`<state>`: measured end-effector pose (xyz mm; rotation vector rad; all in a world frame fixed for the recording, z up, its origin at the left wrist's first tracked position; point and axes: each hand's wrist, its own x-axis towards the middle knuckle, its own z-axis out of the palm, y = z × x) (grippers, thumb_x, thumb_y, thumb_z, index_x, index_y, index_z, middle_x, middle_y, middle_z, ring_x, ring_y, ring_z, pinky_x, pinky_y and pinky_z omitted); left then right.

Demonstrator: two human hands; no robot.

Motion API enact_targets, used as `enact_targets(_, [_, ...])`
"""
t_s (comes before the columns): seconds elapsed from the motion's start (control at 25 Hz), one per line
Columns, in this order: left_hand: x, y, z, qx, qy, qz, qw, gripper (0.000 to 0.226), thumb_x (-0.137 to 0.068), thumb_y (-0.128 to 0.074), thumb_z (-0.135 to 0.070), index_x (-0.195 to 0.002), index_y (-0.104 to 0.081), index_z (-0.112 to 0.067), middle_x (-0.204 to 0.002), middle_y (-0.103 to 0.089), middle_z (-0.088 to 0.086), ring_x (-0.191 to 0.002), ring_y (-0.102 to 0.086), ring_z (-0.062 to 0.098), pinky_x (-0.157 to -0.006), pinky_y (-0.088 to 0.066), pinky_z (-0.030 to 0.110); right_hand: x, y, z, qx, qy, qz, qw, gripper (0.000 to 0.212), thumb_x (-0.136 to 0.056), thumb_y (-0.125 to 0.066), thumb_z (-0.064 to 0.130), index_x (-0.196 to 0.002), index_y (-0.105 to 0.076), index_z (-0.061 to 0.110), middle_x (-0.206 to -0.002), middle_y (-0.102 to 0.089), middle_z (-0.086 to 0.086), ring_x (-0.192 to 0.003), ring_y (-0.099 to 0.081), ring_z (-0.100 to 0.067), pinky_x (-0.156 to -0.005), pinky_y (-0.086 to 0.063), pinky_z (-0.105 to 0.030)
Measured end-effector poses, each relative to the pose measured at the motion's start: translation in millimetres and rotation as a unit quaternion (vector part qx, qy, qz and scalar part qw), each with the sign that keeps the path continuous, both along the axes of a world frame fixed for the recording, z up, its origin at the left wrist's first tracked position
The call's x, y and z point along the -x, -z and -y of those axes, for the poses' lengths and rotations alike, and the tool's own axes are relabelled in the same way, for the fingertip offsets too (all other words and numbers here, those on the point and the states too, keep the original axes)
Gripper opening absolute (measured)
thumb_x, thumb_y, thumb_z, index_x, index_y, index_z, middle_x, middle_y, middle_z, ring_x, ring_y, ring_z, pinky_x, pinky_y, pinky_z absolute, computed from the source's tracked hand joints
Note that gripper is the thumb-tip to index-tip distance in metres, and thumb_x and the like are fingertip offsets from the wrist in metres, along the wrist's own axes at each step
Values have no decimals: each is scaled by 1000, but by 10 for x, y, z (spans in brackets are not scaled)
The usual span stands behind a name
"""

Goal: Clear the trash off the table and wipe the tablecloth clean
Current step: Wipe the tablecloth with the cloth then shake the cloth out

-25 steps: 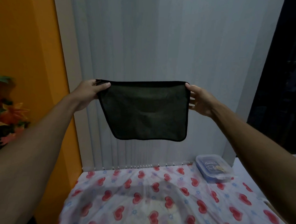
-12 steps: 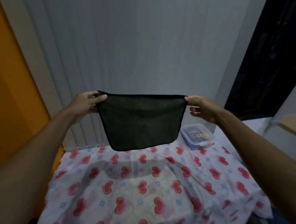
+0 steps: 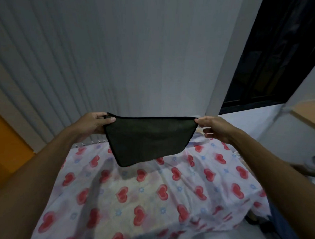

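Note:
A dark cloth point(image 3: 149, 138) hangs spread out in the air above the far half of the table. My left hand point(image 3: 94, 123) pinches its upper left corner and my right hand point(image 3: 212, 127) pinches its upper right corner. Below it lies the white tablecloth point(image 3: 141, 194) printed with red hearts and small blue flowers, rumpled in places. No trash shows on the part of the cloth I can see.
A clear plastic container point(image 3: 199, 138) sits at the table's far right, mostly hidden behind the dark cloth and my right hand. Grey vertical blinds point(image 3: 119, 64) back the table. An orange wall point(image 3: 7, 150) stands on the left and a dark window point(image 3: 280, 52) on the right.
Both hands have lowered the spread cloth toward the table. The view has swung right and down, so the flowers on the left have left the frame and the container is now behind the cloth.

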<state>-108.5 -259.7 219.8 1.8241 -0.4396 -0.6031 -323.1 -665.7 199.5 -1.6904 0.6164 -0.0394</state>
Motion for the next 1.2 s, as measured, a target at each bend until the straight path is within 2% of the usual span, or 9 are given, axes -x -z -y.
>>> enact_targets(0.12, [5,387,368,-28,-36,-4,999,32,-90,-74,-24,-113,-71,-2,-108,-77,15,-96,-73,27,-92,-58,37,-159,328,372,-1,-27,-22,999,36,-90,-72,36,-109,-71,6,-99,-70,-6,-81,-58,-19,-70,-52,-27])
enact_targets(0.4, [142,860,712,-71,-113,10,991,31,-91,-75,-28,-109,-72,-3,-106,-76,13,-100,-69,26,-84,-51,31,-452,831,792,-21,-68,-32,997,15,-90,-72,25,-98,-71,12,-106,-75,-10,-92,-69,-28,-92,-57,-45])
enact_targets(0.52, [210,854,717,-94,-99,5,991,27,-89,-77,-28,-107,-74,-8,-108,-76,10,-105,-69,25,-86,-54,31,-413,940,885,-14,-76,-37,996,22,-88,-75,24,-103,-72,8,-103,-76,-10,-87,-68,-28,-86,-56,-42])
enact_targets(0.64, [313,1014,664,-208,-11,-8,978,19,-83,-82,-33,-99,-79,-23,-104,-76,-3,-101,-67,15,-86,-54,32,-274,1136,967,8,-113,-66,991,17,-90,-72,22,-101,-73,9,-102,-74,-13,-84,-66,-25,-76,-56,-35])
enact_targets(0.72, [388,1183,634,-304,91,-26,948,18,-77,-86,-36,-93,-83,-29,-97,-77,-10,-95,-66,12,-77,-52,27,-147,1342,1018,73,-187,-125,972,14,-89,-70,22,-100,-75,15,-97,-75,-6,-80,-68,-19,-68,-55,-28])
enact_targets(0.84, [533,1396,671,-415,203,-86,883,17,-75,-83,-36,-93,-83,-33,-97,-78,-15,-92,-66,4,-68,-51,22,20,1619,1035,179,-302,-275,895,16,-86,-69,19,-101,-76,19,-87,-74,-1,-73,-68,-14,-61,-54,-24])
enact_targets(0.96, [624,1521,721,-432,215,-108,869,15,-81,-81,-33,-96,-82,-34,-100,-77,-13,-98,-67,3,-71,-51,23,89,1765,1002,251,-359,-343,831,23,-85,-71,20,-107,-71,21,-83,-70,1,-67,-65,-11,-62,-55,-25])
enact_targets(1.08, [639,1484,795,-421,202,-100,879,15,-82,-81,-34,-97,-81,-35,-100,-77,-15,-104,-67,6,-75,-52,25,27,1801,948,274,-338,-320,842,26,-85,-74,25,-110,-69,22,-84,-69,2,-71,-68,-14,-61,-56,-25])
enact_targets(1.2, [612,1448,856,-413,172,-81,890,34,-86,-78,-38,-119,-74,-28,-123,-72,-5,-113,-66,12,-90,-56,35,-102,1752,839,298,-329,-286,849,24,-87,-73,29,-109,-70,21,-89,-73,-3,-69,-67,-14,-55,-54,-23])
